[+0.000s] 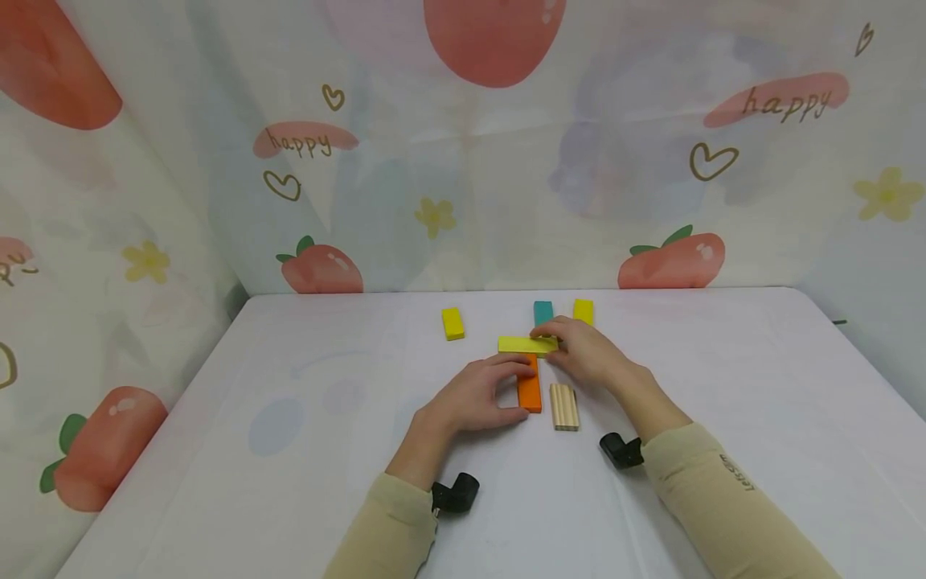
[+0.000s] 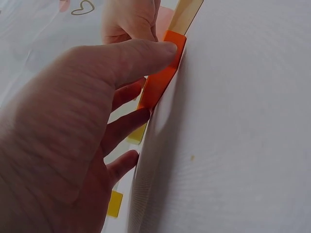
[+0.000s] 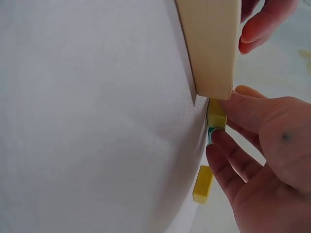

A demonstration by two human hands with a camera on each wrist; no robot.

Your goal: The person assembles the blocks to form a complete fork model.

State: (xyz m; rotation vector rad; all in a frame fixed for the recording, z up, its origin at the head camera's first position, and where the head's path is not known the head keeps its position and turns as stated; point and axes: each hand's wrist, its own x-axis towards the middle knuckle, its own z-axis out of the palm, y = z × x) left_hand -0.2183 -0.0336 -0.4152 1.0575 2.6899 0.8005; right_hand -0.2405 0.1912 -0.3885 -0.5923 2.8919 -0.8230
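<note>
In the head view my left hand (image 1: 479, 396) holds an orange block (image 1: 530, 394), thumb at its near end and fingers by its far end. The left wrist view shows the thumb on that orange block (image 2: 160, 80). A yellow-green block (image 1: 522, 345) lies crosswise at the orange block's far end, the two forming a T. My right hand (image 1: 589, 351) pinches the yellow-green block's right end between thumb and fingers; that end (image 3: 217, 114) also shows in the right wrist view. Just right of the orange block lies a ridged, pale wooden block (image 1: 564, 408).
Behind the hands are a teal block (image 1: 543, 312) and a yellow block (image 1: 583, 311), partly covered by the right hand. Another yellow block (image 1: 452, 324) lies farther left. All rest on a white-covered table (image 1: 304, 498) with a printed cloth (image 1: 463, 161) behind it.
</note>
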